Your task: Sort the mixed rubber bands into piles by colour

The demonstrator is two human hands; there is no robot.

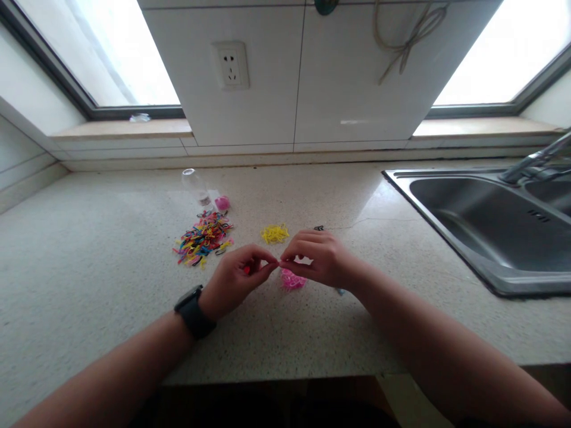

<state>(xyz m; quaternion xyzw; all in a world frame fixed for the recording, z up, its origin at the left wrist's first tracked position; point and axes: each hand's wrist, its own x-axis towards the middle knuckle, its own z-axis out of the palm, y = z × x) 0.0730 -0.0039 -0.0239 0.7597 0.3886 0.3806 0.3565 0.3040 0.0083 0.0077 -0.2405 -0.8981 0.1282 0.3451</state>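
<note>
My left hand (234, 279) and my right hand (323, 258) meet fingertip to fingertip above the counter, each in a pinch. What lies between the touching tips is too small to name. Something red, looking like small rubber bands (246, 270), shows inside the curled fingers of my left hand. Just below my right fingers is a pile of pink rubber bands (293, 280), partly covered by the hand. A yellow pile (274, 233) sits behind the fingertips. A few black bands (318, 227) peek out beyond my right hand. The large mixed-colour pile (204, 238) lies left.
Behind the mixed pile are a clear plastic container (193, 183) lying on its side and a pink object (222, 203). A steel sink (491, 226) with a tap (535, 157) is set into the right of the speckled counter (111, 255). A bluish bit (340, 291) shows by my right wrist.
</note>
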